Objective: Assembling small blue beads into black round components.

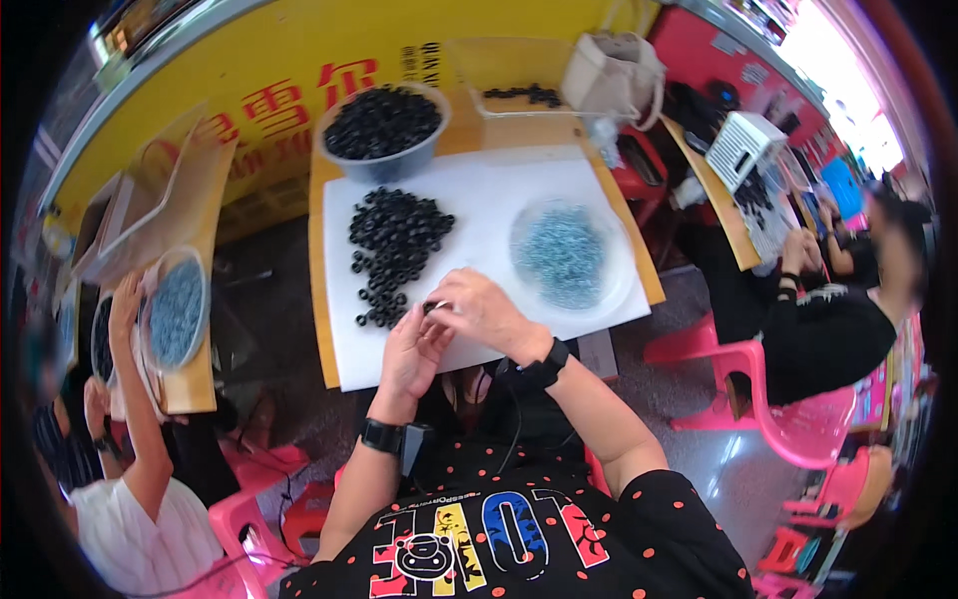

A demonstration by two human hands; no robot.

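My left hand [411,356] and my right hand [482,309] meet over the near part of a white sheet [479,344]. Both have their fingers pinched on one small black round part [432,307], mostly hidden by the fingertips. Just beyond my left hand lies a loose pile of black ring-like parts [399,235]. Right of my hands, a clear round dish [621,285] holds many thin light-blue pieces [564,250], too small to name. Behind the pile stands a translucent tub [411,162] heaped with more black parts [382,122].
A clear plastic bin [519,135] with some black parts and a cream bag [611,75] are at the back. To the left, a person in white works by a basin [205,329] of blue pieces. At right, a person in black sits on a pink chair [808,429].
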